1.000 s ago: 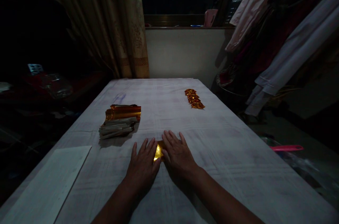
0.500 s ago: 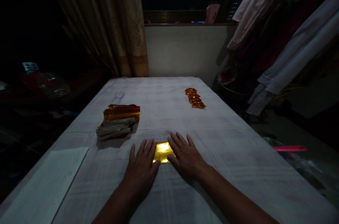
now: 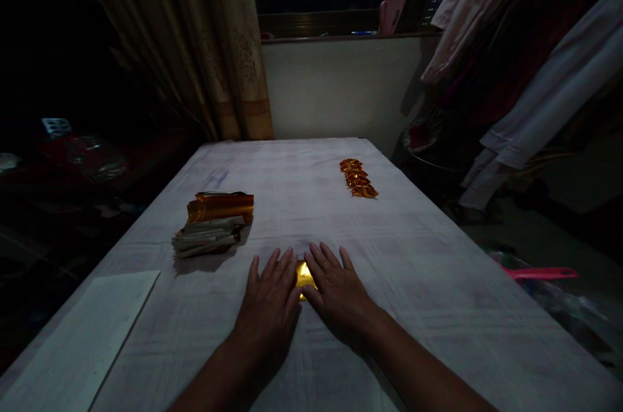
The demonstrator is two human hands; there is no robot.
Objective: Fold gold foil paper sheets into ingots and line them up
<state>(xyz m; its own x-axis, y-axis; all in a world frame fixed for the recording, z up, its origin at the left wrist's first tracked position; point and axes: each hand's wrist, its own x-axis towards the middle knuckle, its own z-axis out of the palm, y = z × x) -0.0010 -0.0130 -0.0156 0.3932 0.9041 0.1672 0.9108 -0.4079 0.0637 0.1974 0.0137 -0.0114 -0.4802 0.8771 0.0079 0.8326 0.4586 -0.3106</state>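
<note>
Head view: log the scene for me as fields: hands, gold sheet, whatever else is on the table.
left hand: flat, palm down, fingers on the gold sheet's left part
right hand: flat, palm down, fingers on its right part
gold sheet: lies on the table, a sliver shows between the hands
paper stack: beyond the left hand, gold on top
folded gold pieces: short row, far right
white sheet: near left corner

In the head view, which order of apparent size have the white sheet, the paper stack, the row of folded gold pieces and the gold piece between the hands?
1. white sheet (nearest, so enlarged)
2. paper stack
3. row of folded gold pieces (farther away)
4. gold piece (mostly covered)
</note>
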